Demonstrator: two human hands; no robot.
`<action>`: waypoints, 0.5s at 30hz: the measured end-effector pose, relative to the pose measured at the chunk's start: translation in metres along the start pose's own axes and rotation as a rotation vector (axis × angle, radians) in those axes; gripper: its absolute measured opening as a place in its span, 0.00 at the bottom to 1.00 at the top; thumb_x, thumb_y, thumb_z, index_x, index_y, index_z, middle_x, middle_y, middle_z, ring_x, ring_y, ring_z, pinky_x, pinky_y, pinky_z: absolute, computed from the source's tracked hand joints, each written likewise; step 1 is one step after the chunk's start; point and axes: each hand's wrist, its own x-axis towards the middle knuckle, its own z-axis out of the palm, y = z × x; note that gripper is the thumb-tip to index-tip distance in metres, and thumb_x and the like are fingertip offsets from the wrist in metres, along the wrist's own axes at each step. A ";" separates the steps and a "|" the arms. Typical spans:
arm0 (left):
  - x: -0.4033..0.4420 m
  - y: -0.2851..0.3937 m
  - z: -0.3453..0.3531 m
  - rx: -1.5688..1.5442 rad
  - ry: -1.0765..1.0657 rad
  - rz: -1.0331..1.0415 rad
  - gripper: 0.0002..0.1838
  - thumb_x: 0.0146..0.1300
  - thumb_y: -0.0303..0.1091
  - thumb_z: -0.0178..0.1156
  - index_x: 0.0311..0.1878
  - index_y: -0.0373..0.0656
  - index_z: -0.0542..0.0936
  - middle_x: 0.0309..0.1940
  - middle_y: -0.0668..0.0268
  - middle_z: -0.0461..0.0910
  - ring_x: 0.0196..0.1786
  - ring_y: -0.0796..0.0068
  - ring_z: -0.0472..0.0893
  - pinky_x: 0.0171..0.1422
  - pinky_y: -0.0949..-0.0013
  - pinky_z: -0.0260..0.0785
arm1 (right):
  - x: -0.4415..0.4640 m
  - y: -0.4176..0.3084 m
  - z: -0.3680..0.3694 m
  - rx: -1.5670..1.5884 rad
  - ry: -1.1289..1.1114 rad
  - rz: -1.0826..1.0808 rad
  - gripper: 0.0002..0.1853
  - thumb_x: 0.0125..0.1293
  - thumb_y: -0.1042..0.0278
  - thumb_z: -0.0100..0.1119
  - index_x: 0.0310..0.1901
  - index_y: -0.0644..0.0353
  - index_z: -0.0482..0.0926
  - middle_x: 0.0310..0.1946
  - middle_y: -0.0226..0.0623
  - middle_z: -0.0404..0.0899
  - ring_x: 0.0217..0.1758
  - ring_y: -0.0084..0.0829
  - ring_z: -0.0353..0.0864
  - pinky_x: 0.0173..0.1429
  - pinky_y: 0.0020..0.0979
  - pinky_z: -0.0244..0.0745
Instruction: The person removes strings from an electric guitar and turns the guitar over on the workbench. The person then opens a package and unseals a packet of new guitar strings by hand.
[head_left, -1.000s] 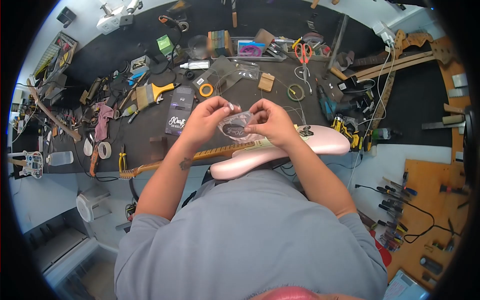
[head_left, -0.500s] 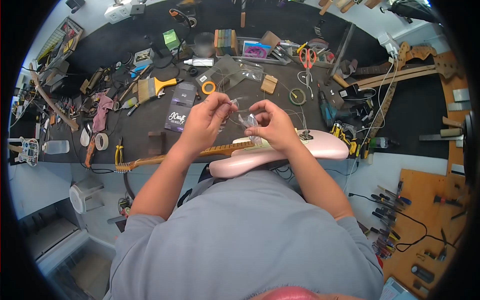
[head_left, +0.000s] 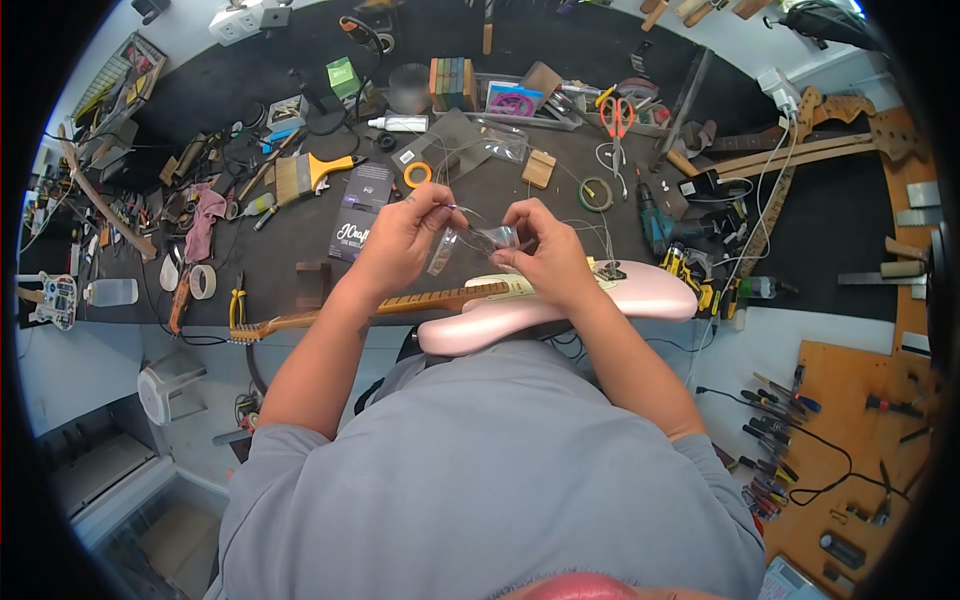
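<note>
My left hand (head_left: pixel 408 232) pinches the end of a thin guitar string (head_left: pixel 474 217), with a small purple spot at the fingertips. Between thumb and fingers of my right hand (head_left: pixel 548 248) is a clear plastic packet (head_left: pixel 497 238), its crumpled film spreading toward the left hand. Both hands are raised over an electric guitar with a pale pink body (head_left: pixel 648 294). Its wooden neck (head_left: pixel 430 300) points left, and loose strings rise near the bridge (head_left: pixel 609 271).
A black printed packet (head_left: pixel 361 215), an orange tape roll (head_left: pixel 417 175) and a wooden block (head_left: pixel 538 169) lie beyond the hands. Pliers (head_left: pixel 238 300) rest near the headstock. At right are a drill (head_left: pixel 655 222) and guitar necks (head_left: pixel 780 150).
The string now shows stretched between my hands, and the plastic film hangs wider and lower on the left. My right hand has shifted slightly; the guitar stays put.
</note>
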 end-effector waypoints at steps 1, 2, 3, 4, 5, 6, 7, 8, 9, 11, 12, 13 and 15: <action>0.000 0.002 0.001 -0.026 0.037 -0.023 0.07 0.88 0.32 0.49 0.57 0.40 0.74 0.42 0.60 0.90 0.49 0.71 0.90 0.59 0.65 0.82 | 0.000 0.000 0.001 -0.020 0.011 -0.013 0.21 0.62 0.78 0.78 0.52 0.56 0.78 0.37 0.34 0.85 0.40 0.27 0.87 0.47 0.32 0.82; -0.001 0.005 0.003 -0.052 0.074 -0.047 0.08 0.88 0.33 0.49 0.57 0.40 0.74 0.41 0.60 0.90 0.48 0.71 0.90 0.58 0.65 0.82 | -0.001 -0.001 0.001 -0.041 0.023 -0.026 0.21 0.62 0.78 0.78 0.53 0.56 0.77 0.37 0.35 0.85 0.40 0.28 0.87 0.47 0.33 0.83; -0.001 0.007 0.004 -0.078 0.111 -0.070 0.08 0.89 0.33 0.49 0.57 0.40 0.74 0.41 0.61 0.90 0.47 0.71 0.90 0.57 0.66 0.82 | -0.001 -0.001 0.002 -0.061 0.034 -0.039 0.21 0.62 0.78 0.78 0.53 0.56 0.77 0.38 0.36 0.85 0.40 0.29 0.87 0.47 0.34 0.83; -0.002 0.005 0.005 -0.096 0.139 -0.073 0.09 0.89 0.34 0.48 0.57 0.40 0.73 0.40 0.60 0.91 0.46 0.72 0.90 0.56 0.66 0.82 | -0.001 0.001 0.002 -0.102 0.050 -0.068 0.21 0.62 0.78 0.77 0.53 0.56 0.77 0.38 0.36 0.84 0.39 0.30 0.87 0.46 0.34 0.82; -0.002 0.000 0.007 -0.114 0.167 -0.076 0.09 0.89 0.34 0.48 0.57 0.40 0.73 0.40 0.60 0.91 0.46 0.72 0.90 0.55 0.67 0.82 | -0.001 0.003 0.002 -0.143 0.067 -0.098 0.21 0.62 0.77 0.77 0.53 0.56 0.77 0.37 0.36 0.84 0.39 0.32 0.86 0.46 0.35 0.82; -0.002 -0.002 0.008 -0.133 0.195 -0.079 0.09 0.89 0.35 0.48 0.57 0.39 0.73 0.40 0.60 0.91 0.45 0.73 0.91 0.54 0.67 0.82 | -0.002 0.005 0.003 -0.184 0.084 -0.127 0.21 0.62 0.77 0.77 0.53 0.56 0.77 0.37 0.37 0.83 0.39 0.33 0.86 0.45 0.36 0.82; -0.003 -0.003 0.009 -0.121 0.198 -0.090 0.09 0.89 0.35 0.48 0.57 0.39 0.74 0.40 0.60 0.91 0.44 0.73 0.90 0.53 0.68 0.82 | -0.002 0.004 0.004 -0.186 0.091 -0.136 0.21 0.62 0.77 0.77 0.53 0.55 0.77 0.37 0.37 0.83 0.38 0.34 0.86 0.45 0.37 0.82; -0.004 -0.002 0.010 -0.109 0.200 -0.101 0.09 0.89 0.35 0.48 0.57 0.39 0.74 0.40 0.59 0.92 0.44 0.74 0.90 0.52 0.68 0.82 | -0.003 0.004 0.005 -0.188 0.098 -0.146 0.21 0.62 0.77 0.77 0.54 0.54 0.78 0.37 0.37 0.83 0.38 0.36 0.86 0.44 0.38 0.81; -0.005 -0.001 0.012 -0.097 0.205 -0.112 0.09 0.89 0.35 0.48 0.57 0.39 0.74 0.40 0.59 0.92 0.44 0.74 0.90 0.51 0.69 0.82 | -0.003 0.003 0.006 -0.190 0.105 -0.156 0.21 0.62 0.76 0.77 0.54 0.54 0.78 0.37 0.37 0.83 0.38 0.37 0.85 0.44 0.38 0.81; -0.005 0.005 0.015 -0.090 0.235 -0.069 0.09 0.89 0.34 0.48 0.56 0.39 0.74 0.39 0.59 0.92 0.42 0.75 0.90 0.50 0.69 0.82 | -0.005 -0.004 0.007 -0.287 0.123 -0.239 0.21 0.62 0.77 0.77 0.53 0.55 0.78 0.37 0.36 0.82 0.37 0.35 0.85 0.43 0.36 0.80; -0.005 0.006 0.017 -0.085 0.251 -0.048 0.09 0.88 0.34 0.48 0.56 0.39 0.74 0.38 0.59 0.92 0.41 0.75 0.90 0.50 0.69 0.82 | -0.006 -0.006 0.007 -0.335 0.131 -0.281 0.20 0.62 0.77 0.78 0.52 0.55 0.79 0.37 0.36 0.82 0.36 0.34 0.84 0.42 0.36 0.80; -0.004 0.005 0.018 -0.068 0.273 -0.023 0.09 0.88 0.33 0.49 0.56 0.39 0.74 0.37 0.59 0.92 0.40 0.75 0.90 0.48 0.69 0.82 | -0.006 -0.004 0.008 -0.359 0.126 -0.315 0.20 0.62 0.77 0.78 0.52 0.55 0.79 0.37 0.36 0.82 0.36 0.36 0.84 0.42 0.36 0.79; -0.004 0.002 0.020 -0.034 0.316 0.027 0.08 0.88 0.33 0.50 0.56 0.39 0.75 0.35 0.60 0.92 0.37 0.77 0.89 0.43 0.70 0.80 | -0.006 0.000 0.008 -0.406 0.116 -0.382 0.20 0.62 0.76 0.77 0.52 0.54 0.79 0.39 0.37 0.82 0.36 0.39 0.83 0.42 0.38 0.79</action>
